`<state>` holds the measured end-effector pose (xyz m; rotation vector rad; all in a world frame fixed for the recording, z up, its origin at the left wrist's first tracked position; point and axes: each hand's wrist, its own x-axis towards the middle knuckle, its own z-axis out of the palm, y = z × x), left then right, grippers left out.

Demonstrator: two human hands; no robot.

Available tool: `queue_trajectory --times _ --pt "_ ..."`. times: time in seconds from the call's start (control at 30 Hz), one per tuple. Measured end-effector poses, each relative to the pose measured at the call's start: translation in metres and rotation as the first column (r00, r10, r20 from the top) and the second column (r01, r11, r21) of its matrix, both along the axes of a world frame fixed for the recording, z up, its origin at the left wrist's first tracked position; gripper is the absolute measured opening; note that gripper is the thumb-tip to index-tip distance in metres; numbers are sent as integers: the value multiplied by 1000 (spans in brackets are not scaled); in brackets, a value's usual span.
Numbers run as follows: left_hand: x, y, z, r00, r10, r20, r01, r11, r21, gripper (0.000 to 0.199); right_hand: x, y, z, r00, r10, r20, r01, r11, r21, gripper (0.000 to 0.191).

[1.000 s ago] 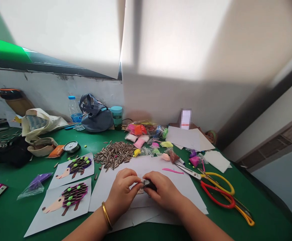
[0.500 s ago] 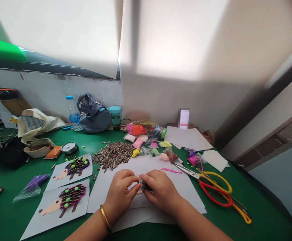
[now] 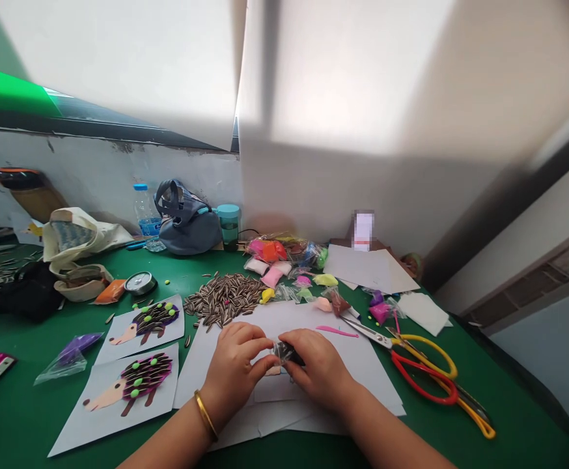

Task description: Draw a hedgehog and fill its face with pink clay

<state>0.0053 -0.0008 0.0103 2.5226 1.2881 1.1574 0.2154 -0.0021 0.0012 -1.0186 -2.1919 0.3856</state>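
Over the white paper sheets (image 3: 226, 417) at the middle, both hands meet at a small clear bag with something black in it (image 3: 284, 354). My right hand (image 3: 314, 368) is wrapped round the black part. The fingertips of my left hand (image 3: 240, 361) pinch the clear plastic end. Below the fingers a bit of peach clay (image 3: 273, 370) shows on a sheet. Just behind the hands lies a pile of striped seeds (image 3: 226, 296). To the left are two hedgehog pictures (image 3: 99, 423) with seed spines and green dots.
Scissors with red and yellow handles (image 3: 424, 368) lie at the right, near a pink tool (image 3: 337, 331). Bags of coloured clay (image 3: 273, 273) sit behind. A blue bag (image 3: 189, 228), a cup (image 3: 228, 225) and a bottle (image 3: 146, 218) stand by the wall. A purple bag (image 3: 72, 352) is left.
The view has shifted slightly, so things on the table appear a little further right. The fingers have moved slightly on the bag, and more of the clear plastic and black contents shows between them.
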Motion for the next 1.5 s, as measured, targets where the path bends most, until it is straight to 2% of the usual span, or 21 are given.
queue_trajectory --times 0.3,0.43,0.57,0.87,0.97,1.1,1.27,1.4,1.5 --pt "3 -4 0 999 -44 26 43 999 4 12 1 0 6 998 59 -1 -59 998 -30 29" --pt "2 -1 -1 993 -99 64 100 995 -18 11 1 1 7 991 101 -89 -110 989 -98 27" --pt "0 0 -1 992 -108 70 112 992 -57 11 2 1 9 974 131 -187 -163 972 -170 23" --pt "2 -4 3 982 -143 119 141 990 31 6 4 0 15 932 213 -294 -300 908 -292 14" --pt "4 -4 0 979 -147 138 142 989 48 7 2 0 14 933 187 -308 -293 891 -348 15" --pt "7 -6 -4 978 -130 166 122 991 57 19 -3 -2 12 933 70 -354 -227 876 -425 20" --pt "8 -7 -1 979 -165 120 167 986 -14 27 -8 -3 11 914 -14 -405 -209 840 -500 26" --pt "5 -6 3 979 -198 45 197 980 15 29 -7 -3 15 914 6 -406 -225 840 -495 24" --pt "3 -5 3 985 -166 52 163 985 51 25 -4 -2 16 923 93 -373 -258 869 -421 21"
